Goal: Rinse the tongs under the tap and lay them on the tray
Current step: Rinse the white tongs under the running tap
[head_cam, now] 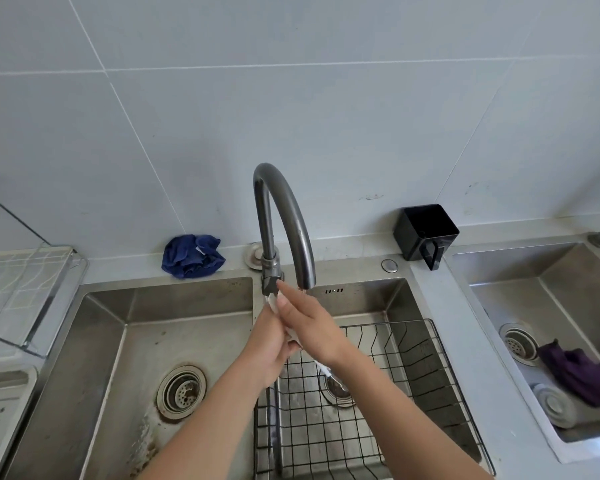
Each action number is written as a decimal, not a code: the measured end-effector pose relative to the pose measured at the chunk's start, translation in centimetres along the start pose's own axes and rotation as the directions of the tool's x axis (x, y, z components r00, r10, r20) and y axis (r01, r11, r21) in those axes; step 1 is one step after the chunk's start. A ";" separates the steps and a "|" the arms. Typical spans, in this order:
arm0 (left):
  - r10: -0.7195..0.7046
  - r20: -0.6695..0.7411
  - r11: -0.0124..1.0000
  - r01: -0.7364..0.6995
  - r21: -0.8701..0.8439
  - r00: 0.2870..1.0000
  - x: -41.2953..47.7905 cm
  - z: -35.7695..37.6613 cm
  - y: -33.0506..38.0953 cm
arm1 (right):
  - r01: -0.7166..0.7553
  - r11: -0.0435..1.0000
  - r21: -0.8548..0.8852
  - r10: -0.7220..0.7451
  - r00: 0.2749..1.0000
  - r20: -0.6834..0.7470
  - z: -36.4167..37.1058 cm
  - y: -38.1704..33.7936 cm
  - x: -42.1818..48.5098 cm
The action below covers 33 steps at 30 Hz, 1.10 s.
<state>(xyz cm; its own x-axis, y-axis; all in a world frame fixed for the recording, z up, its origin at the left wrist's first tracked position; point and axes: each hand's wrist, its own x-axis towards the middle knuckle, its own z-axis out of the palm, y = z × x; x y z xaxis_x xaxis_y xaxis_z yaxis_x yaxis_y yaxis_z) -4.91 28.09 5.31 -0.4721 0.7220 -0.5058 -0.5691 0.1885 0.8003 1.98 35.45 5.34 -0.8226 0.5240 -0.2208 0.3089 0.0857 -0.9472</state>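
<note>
The tongs (329,372), pale and shiny, run slantwise under the dark curved tap (284,209); one end shows above my hands, the other below my right wrist. My left hand (269,344) grips them around the middle, over the divider between the two basins. My right hand (312,323) lies across the tongs with its fingers straight, the fingertips at the tap's lever. I cannot tell whether water is running. A white perforated tray (11,382) sits at the lower left on the counter.
A black wire basket (426,372) sits in the right basin, and the left basin (125,341) is stained. Behind the sink are a blue cloth (193,256) and a black cup (425,233). A dish rack (25,289) stands left. Another sink at right holds a purple cloth (582,375).
</note>
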 end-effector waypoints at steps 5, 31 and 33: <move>0.016 0.006 0.997 -0.016 -0.075 1.000 1.0 1.0 -0.5 | 0.081 0.918 -0.389 -0.099 0.995 -0.026 -1.5 0.8 0.0; -0.062 -0.228 0.891 -0.049 -0.451 0.972 5.0 -0.7 2.4 | -0.112 0.884 -0.453 0.108 0.994 -0.035 -1.2 3.5 -1.4; -0.030 -0.233 0.882 -0.084 -0.464 0.972 4.6 -1.2 2.4 | -0.068 0.832 -0.551 0.063 0.998 -0.028 -1.3 2.6 0.1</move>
<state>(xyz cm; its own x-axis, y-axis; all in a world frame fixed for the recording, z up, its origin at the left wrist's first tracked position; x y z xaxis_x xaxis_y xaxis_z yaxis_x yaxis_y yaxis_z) -9.23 31.09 4.54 -0.5983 0.5412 -0.5908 -0.7749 -0.2034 0.5984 3.30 36.79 3.13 -0.7880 0.5516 -0.2737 0.5758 0.5025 -0.6449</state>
